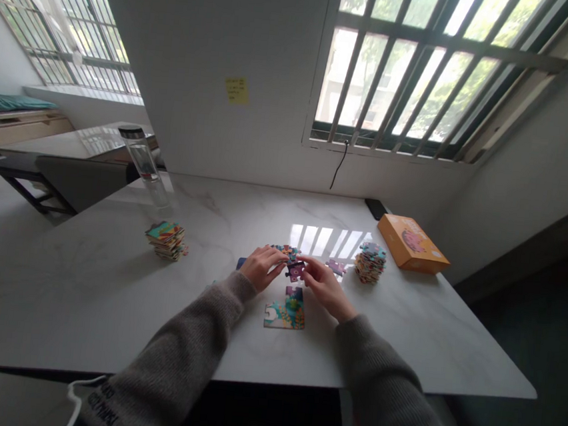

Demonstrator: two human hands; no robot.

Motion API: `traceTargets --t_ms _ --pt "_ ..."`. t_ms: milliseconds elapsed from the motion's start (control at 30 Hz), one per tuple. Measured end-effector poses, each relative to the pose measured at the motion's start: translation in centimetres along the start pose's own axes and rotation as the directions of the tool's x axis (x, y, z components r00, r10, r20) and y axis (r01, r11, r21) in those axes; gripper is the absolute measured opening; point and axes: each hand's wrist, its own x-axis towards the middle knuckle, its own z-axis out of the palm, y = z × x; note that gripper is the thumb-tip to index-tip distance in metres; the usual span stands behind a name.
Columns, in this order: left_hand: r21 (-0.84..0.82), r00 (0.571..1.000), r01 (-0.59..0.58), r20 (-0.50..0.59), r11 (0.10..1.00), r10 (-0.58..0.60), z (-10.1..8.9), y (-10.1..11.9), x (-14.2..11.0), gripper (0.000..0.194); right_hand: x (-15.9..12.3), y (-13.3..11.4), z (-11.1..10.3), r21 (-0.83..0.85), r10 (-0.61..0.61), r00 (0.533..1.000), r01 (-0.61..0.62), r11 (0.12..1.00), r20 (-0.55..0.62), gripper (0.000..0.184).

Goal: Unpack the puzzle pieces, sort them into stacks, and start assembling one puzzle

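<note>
A purple jigsaw puzzle piece (295, 272) is held just above the table between my two hands. My right hand (327, 288) pinches its right edge between thumb and fingers. The fingertips of my left hand (261, 267) are closed at its upper left corner. Below it on the table lie joined puzzle pieces (288, 316) in teal, orange and purple. Behind my fingers are more colourful pieces (288, 249), partly covered. A loose purple piece (335, 267) rests beyond my right hand. A dark blue piece (241, 262) shows partly beside my left hand.
Stacks of puzzle pieces stand at left (167, 240) and right (370, 263). An orange box (412, 244) and a dark phone-like object (375, 209) lie at the back right of the marble-patterned table (79, 307). A glass bottle (144, 163) stands at the back left.
</note>
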Motion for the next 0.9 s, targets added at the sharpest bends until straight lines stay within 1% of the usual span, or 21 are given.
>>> traceTargets --t_ms 67,133,167,233,300,367,433,500,567,667,733,800,900 --pt "-0.043 1.000 0.009 0.005 0.999 -0.008 0.1 -0.1 0.0 0.023 -0.3 -0.2 0.2 0.076 0.028 0.998 -0.024 0.997 -0.049 0.033" --pt "-0.095 1.000 0.008 0.023 0.995 -0.005 0.2 -0.1 -0.1 0.038 -0.4 -0.4 0.5 0.156 0.074 0.995 -0.062 0.986 -0.071 0.034" --pt "-0.127 1.000 0.015 0.025 0.992 -0.012 0.3 0.0 -0.1 0.042 -0.5 -0.5 0.6 0.191 0.100 0.993 -0.085 0.978 -0.068 0.035" --pt "-0.228 0.998 0.062 0.024 0.972 -0.058 0.4 0.2 -0.1 0.039 -0.6 -0.6 0.9 0.235 0.139 0.989 -0.125 0.964 -0.046 0.035" --pt "-0.367 0.990 0.141 0.048 0.920 -0.133 0.6 0.5 0.0 0.037 -0.6 -0.6 1.0 0.248 0.153 0.988 -0.142 0.958 -0.026 0.035" --pt "-0.487 0.973 0.229 0.101 0.843 -0.206 0.7 0.7 0.0 0.039 -0.6 -0.5 1.1 0.235 0.148 0.989 -0.138 0.962 -0.023 0.035" --pt "-0.552 0.959 0.282 0.144 0.785 -0.243 0.8 0.8 0.1 0.039 -0.5 -0.4 1.1 0.212 0.129 0.991 -0.118 0.970 -0.038 0.033" --pt "-0.578 0.954 0.300 0.168 0.759 -0.249 0.9 0.7 0.1 0.039 -0.4 -0.1 1.1 0.188 0.103 0.993 -0.091 0.978 -0.056 0.029" --pt "-0.569 0.950 0.312 0.181 0.761 -0.255 1.0 0.5 0.1 0.040 -0.3 0.2 0.9 0.149 0.077 0.995 -0.067 0.987 -0.068 0.027" --pt "-0.471 0.944 0.324 0.216 0.820 -0.249 1.0 0.0 0.0 0.039 -0.2 0.6 0.4 0.014 0.030 0.994 -0.029 0.999 -0.103 0.025" --pt "-0.351 0.938 0.316 0.257 0.882 -0.233 0.9 -0.4 -0.1 0.037 -0.3 0.8 -0.2 -0.139 -0.012 0.989 -0.009 0.990 -0.150 0.023" --pt "-0.215 0.922 0.306 0.309 0.928 -0.232 0.7 -0.7 -0.2 0.035 -0.4 0.9 -0.8 -0.295 -0.050 0.983 -0.004 0.955 -0.178 0.021" --pt "-0.038 0.892 0.309 0.359 0.950 -0.275 0.3 -1.1 -0.3 0.035 -0.7 0.9 -1.3 -0.428 -0.083 0.985 0.012 0.904 -0.149 0.022"
